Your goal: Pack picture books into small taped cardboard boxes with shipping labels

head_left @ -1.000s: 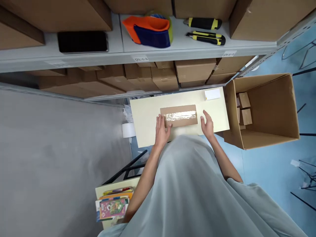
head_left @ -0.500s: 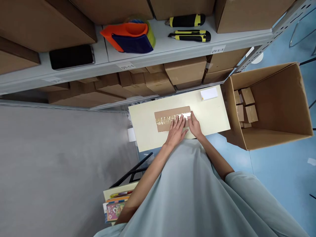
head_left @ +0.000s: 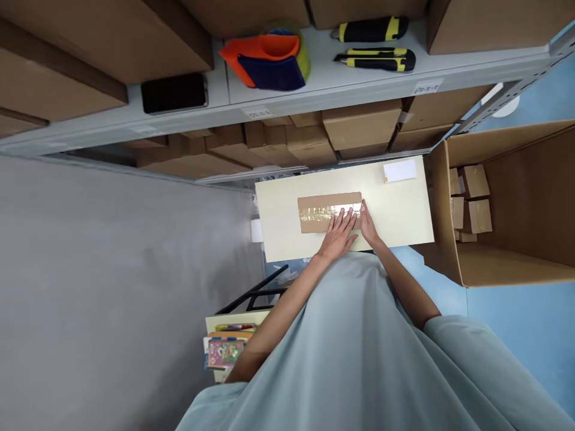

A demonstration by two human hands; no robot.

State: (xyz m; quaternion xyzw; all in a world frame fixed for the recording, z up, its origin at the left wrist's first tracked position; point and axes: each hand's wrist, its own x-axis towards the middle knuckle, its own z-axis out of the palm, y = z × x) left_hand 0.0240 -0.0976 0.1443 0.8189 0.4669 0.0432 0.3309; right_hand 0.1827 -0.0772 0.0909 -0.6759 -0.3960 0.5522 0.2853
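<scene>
A flat brown cardboard box [head_left: 309, 222] lies on a cream tabletop [head_left: 281, 239], with a strip of shiny clear tape [head_left: 317, 212] running along its upper face. My left hand [head_left: 340, 232] rests flat on the right part of the box, fingers stretched out over the tape. Against the box's right end lies my right hand [head_left: 368, 226], its fingers extended upright along that edge. A small white box [head_left: 399, 171] sits farther back on the table, to the right of my hands.
A large open carton [head_left: 516, 272] with several small brown boxes [head_left: 477, 215] stands right of the table. Across the back runs a shelf [head_left: 314, 99] holding cartons, an orange and blue tape dispenser [head_left: 269, 60], two utility knives [head_left: 377, 58] and a black phone [head_left: 174, 94]. Books [head_left: 227, 353] lie lower left.
The whole view has shifted, so the table and shelf appear farther right. My hands keep nearly the same place on the box, flat on top and against its right end.
</scene>
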